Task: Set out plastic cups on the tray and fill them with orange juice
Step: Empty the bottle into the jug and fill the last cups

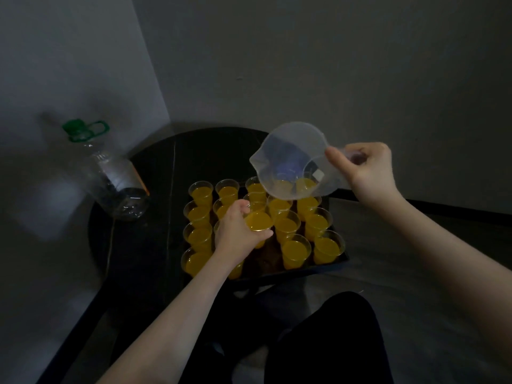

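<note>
At the far left, an empty clear bottle [116, 178] with a green cap [74, 128] and carry handle stands on the dark round bench [133, 245]; an orange strip of label shows at its side, but no writing on it can be read.

Right of it, the tray [343, 257] sits on the bench, packed with rows of plastic cups [201, 194], nearly all holding orange juice to about the same level. One gap shows near the front middle of the tray.

The left hand [238, 234] grips one filled cup [259, 221] over the middle of the tray, fingers and thumb curled round its wall just under the rim. Whether the cup is lifted or resting in its row cannot be told.

Further right, a translucent measuring jug [296, 159] is tipped with its spout down and to the left, over the back rows of cups. It looks almost drained, with only a trace of juice at the bottom. The right hand [368, 167] holds it by the handle, fingers closed round it and thumb pressed on top. Faint printed marks show on the jug wall, too blurred to read.

The step in hand appears to be the tail of filling: the last cup is topped up and ready for placing. The next move likely calls for setting the held cup level into the open gap without nudging its neighbours, and righting the jug.
</note>
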